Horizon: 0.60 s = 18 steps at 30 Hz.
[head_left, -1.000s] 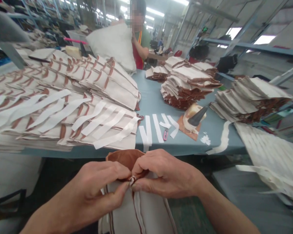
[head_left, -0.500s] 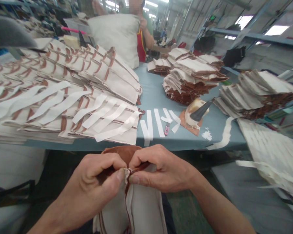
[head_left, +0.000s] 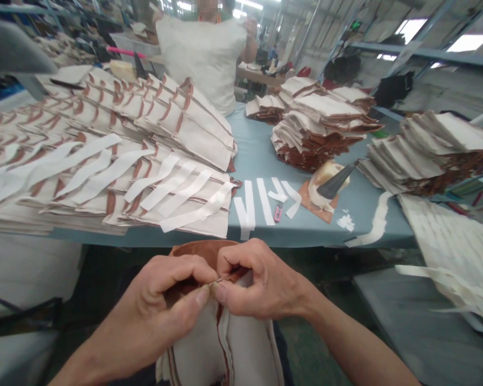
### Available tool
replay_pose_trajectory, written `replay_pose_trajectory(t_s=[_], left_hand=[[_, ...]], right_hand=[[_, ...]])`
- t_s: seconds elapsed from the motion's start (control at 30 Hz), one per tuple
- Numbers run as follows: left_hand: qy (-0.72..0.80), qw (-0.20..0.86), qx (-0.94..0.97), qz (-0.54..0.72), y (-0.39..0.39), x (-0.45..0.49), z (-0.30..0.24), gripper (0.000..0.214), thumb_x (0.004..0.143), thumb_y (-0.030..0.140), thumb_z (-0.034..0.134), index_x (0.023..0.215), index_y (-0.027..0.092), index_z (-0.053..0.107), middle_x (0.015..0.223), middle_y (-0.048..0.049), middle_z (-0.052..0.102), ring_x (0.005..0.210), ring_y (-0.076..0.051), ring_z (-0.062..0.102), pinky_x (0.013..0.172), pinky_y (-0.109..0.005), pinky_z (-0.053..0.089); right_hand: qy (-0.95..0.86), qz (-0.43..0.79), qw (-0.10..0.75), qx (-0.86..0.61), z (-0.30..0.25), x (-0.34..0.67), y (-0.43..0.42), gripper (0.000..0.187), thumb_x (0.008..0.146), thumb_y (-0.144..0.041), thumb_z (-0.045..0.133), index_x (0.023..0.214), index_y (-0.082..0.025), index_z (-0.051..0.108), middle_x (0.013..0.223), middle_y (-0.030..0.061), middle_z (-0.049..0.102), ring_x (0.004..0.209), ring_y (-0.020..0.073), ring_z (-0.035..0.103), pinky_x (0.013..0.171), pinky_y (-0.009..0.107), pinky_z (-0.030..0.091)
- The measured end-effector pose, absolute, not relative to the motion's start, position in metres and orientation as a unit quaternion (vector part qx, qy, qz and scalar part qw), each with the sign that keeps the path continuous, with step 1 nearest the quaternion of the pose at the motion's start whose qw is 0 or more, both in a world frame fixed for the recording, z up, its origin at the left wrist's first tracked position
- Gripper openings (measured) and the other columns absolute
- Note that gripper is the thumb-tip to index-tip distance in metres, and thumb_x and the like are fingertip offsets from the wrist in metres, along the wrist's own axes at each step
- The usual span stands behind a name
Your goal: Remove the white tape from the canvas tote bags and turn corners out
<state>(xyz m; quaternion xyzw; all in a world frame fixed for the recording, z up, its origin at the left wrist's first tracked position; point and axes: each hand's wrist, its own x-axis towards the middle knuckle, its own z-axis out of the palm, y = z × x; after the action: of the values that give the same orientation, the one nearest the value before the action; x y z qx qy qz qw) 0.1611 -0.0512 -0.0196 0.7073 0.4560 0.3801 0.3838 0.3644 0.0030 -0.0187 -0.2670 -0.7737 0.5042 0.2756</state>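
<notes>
My left hand [head_left: 165, 303] and my right hand [head_left: 257, 281] meet below the table's near edge, both pinching the top seam of a cream cloth bag with brown trim [head_left: 225, 348]. Thumb and fingertips of each hand press together on the seam between them. The bag hangs down over my lap; its brown lining [head_left: 201, 251] shows behind my knuckles.
A blue-grey table [head_left: 261, 161] carries fanned rows of cream and brown bags [head_left: 116, 139] with white strips on top. More stacks [head_left: 322, 128] stand on the right. Loose white strips [head_left: 261, 201], a small pink cutter [head_left: 277, 213] and a dark cone [head_left: 336, 182] lie near the front. A person holds a large white bag [head_left: 203, 56] at the far end.
My hands have closed tighter on the seam and shifted slightly left. The view has tilted a little. The person at the far end has raised the white bag in front of their body.
</notes>
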Motion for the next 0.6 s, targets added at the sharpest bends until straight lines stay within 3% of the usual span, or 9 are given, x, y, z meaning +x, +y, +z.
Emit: replay_pose_trajectory(t_s=[0.13, 0.27, 0.43, 0.6], left_hand=[[0.452, 0.511, 0.657, 0.319, -0.047, 0.156, -0.020, 0.015, 0.081, 0.028, 0.069, 0.070, 0.019, 0.072, 0.063, 0.0033, 0.061, 0.056, -0.011, 0.052, 0.050, -0.018, 0.042], [0.430, 0.545, 0.656, 0.297, -0.042, 0.150, -0.026, 0.026, 0.089, 0.034, 0.067, 0.069, 0.017, 0.070, 0.062, 0.0028, 0.057, 0.056, -0.010, 0.048, 0.050, -0.017, 0.039], [0.445, 0.448, 0.718, 0.292, -0.038, 0.150, -0.024, 0.022, 0.092, 0.024, 0.062, 0.072, 0.020, 0.071, 0.062, 0.0050, 0.060, 0.056, -0.009, 0.053, 0.051, -0.017, 0.041], [0.420, 0.279, 0.807, 0.307, -0.035, 0.156, -0.009, 0.018, 0.086, 0.011, 0.055, 0.077, 0.023, 0.065, 0.065, 0.0082, 0.063, 0.055, -0.007, 0.054, 0.055, -0.017, 0.041]], right_hand=[[-0.778, 0.528, 0.244, -0.237, -0.019, 0.373, 0.006, 0.034, 0.093, -0.034, 0.070, 0.069, -0.020, 0.051, 0.063, -0.0077, 0.045, 0.056, 0.0072, 0.039, 0.052, 0.020, 0.028], [-0.804, 0.516, 0.226, -0.190, -0.018, 0.382, 0.010, 0.027, 0.102, -0.035, 0.067, 0.082, -0.017, 0.064, 0.072, -0.0049, 0.058, 0.060, 0.0076, 0.048, 0.057, 0.020, 0.036], [-0.862, 0.383, 0.258, -0.208, -0.016, 0.384, 0.006, 0.010, 0.095, -0.020, 0.066, 0.085, -0.018, 0.067, 0.074, -0.0012, 0.069, 0.064, 0.0107, 0.058, 0.061, 0.021, 0.040], [-0.875, 0.308, 0.271, -0.258, -0.017, 0.376, 0.001, 0.008, 0.084, -0.014, 0.060, 0.079, -0.020, 0.062, 0.069, -0.0011, 0.068, 0.062, 0.0127, 0.058, 0.060, 0.024, 0.037]])
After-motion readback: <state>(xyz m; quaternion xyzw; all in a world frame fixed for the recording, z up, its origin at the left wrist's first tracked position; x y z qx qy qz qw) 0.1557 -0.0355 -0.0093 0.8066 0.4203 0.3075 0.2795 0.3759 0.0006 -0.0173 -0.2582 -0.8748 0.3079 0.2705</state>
